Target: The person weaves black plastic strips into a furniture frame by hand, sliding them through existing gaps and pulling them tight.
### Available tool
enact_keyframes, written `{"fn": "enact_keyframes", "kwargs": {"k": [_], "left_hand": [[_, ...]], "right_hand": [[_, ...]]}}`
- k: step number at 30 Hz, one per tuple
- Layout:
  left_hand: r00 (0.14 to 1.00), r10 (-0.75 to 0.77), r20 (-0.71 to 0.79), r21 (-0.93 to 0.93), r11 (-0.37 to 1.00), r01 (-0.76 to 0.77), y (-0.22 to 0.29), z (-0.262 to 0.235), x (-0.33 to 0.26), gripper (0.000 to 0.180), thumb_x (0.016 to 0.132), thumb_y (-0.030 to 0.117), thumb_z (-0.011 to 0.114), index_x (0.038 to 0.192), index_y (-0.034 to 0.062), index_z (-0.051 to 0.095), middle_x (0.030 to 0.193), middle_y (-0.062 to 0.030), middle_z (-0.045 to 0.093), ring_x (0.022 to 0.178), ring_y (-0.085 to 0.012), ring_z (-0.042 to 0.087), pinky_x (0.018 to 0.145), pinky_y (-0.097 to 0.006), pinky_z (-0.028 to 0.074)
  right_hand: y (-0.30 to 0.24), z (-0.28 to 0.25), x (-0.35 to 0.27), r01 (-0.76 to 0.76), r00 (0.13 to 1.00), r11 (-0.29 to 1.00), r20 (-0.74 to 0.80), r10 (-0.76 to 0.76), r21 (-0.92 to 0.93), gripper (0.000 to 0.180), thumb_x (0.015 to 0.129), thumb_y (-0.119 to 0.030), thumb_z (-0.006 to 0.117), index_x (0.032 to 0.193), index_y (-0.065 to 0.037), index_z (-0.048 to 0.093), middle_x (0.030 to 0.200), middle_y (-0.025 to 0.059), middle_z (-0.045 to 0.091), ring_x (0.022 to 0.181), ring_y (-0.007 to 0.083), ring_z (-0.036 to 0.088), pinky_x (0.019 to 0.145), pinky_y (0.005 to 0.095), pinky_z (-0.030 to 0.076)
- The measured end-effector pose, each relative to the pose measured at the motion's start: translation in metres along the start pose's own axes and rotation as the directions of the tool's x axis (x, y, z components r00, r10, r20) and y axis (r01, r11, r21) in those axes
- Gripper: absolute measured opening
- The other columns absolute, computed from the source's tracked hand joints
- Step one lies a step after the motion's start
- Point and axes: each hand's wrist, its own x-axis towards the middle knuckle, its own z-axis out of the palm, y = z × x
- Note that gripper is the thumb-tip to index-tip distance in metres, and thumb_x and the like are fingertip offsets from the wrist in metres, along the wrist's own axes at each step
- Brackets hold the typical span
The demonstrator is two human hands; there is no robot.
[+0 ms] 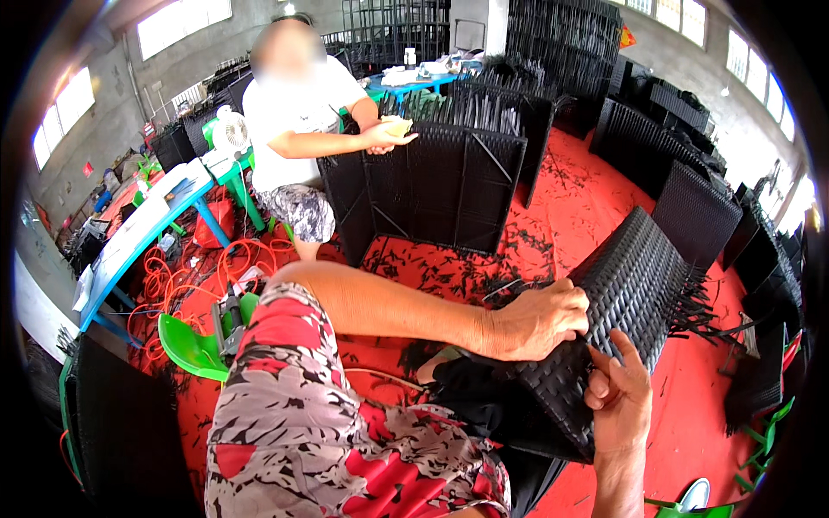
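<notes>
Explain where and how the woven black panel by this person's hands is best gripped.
Probably by the upper left edge of the woven black panel, coming from the person's left: that edge looks fairly straight and clean, letting a hand curl over it, while loose strands bristle from the right side.

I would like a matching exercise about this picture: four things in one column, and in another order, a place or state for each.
1. black woven piece
2. round white fan
3. curved green plastic seat
4. red floor covering

A. strewn with black scraps
B. beside the co-worker
C. just left of the person's patterned clothing
D. at the person's left hand and right hand

Pairs: 1-D; 2-B; 3-C; 4-A
</notes>
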Motion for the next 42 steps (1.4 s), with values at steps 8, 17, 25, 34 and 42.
{"fn": "enact_keyframes", "kwargs": {"k": [8, 17, 25, 34, 42], "left_hand": [[0.998, 0.042, -0.037, -0.062, 0.997, -0.044, -0.005, 0.005, 0.004, 0.007, 0.071, 0.004, 0.067, 0.077, 0.0032, 0.065, 0.096, -0.0080, 0.052, 0.094, -0.0270, 0.051, 0.075, -0.036, 0.049], [0.998, 0.064, 0.019, -0.047, 0.997, -0.064, -0.005, 0.002, 0.016, 0.009, 0.071, 0.011, 0.071, 0.072, 0.0061, 0.064, 0.090, -0.0037, 0.053, 0.088, -0.0246, 0.050, 0.072, -0.035, 0.048], [0.983, 0.172, 0.069, 0.129, 0.975, -0.179, 0.003, 0.002, 0.024, 0.008, 0.068, 0.012, 0.064, 0.067, 0.0055, 0.060, 0.085, -0.0064, 0.054, 0.085, -0.0247, 0.053, 0.062, -0.035, 0.049], [0.889, 0.377, 0.261, 0.114, 0.902, -0.416, 0.000, -0.011, 0.039, 0.014, 0.074, 0.017, 0.059, 0.073, 0.0033, 0.060, 0.077, -0.0062, 0.054, 0.077, -0.0222, 0.055, 0.061, -0.036, 0.047], [0.890, -0.455, 0.046, -0.328, 0.834, 0.443, 0.000, 0.005, 0.024, 0.030, 0.077, 0.010, 0.066, 0.103, -0.0015, 0.056, 0.102, -0.0152, 0.055, 0.086, -0.0272, 0.061, 0.076, -0.038, 0.049]], "right_hand": [[0.010, 0.009, -0.014, -0.008, 0.999, 0.974, 0.052, -0.004, 0.225, 0.056, 0.084, -0.018, 0.059, 0.134, -0.006, 0.039, 0.119, 0.0121, 0.056, 0.057, 0.0095, 0.039, 0.048, 0.0226, 0.031], [0.005, 0.004, -0.006, -0.070, 0.998, 0.976, 0.015, 0.069, 0.207, 0.035, 0.086, -0.018, 0.057, 0.118, -0.003, 0.052, 0.099, 0.0051, 0.059, 0.054, 0.0047, 0.031, 0.047, 0.0199, 0.027], [0.006, 0.002, -0.005, -0.042, 0.999, 0.981, 0.031, 0.037, 0.191, 0.036, 0.084, -0.008, 0.057, 0.119, -0.003, 0.052, 0.099, 0.0063, 0.060, 0.051, 0.0037, 0.031, 0.046, 0.0200, 0.028], [0.000, 0.003, -0.008, -0.034, 0.999, 0.999, -0.005, 0.034, 0.007, 0.041, 0.083, -0.002, 0.056, 0.123, -0.003, 0.049, 0.100, 0.0050, 0.059, 0.050, 0.0045, 0.037, 0.041, 0.0194, 0.028], [-0.011, -0.006, -0.007, -0.064, 0.996, 0.983, -0.077, 0.052, -0.171, 0.040, 0.085, -0.005, 0.056, 0.124, -0.001, 0.046, 0.085, 0.0026, 0.053, 0.052, 0.0035, 0.035, 0.043, 0.0207, 0.026]]}}
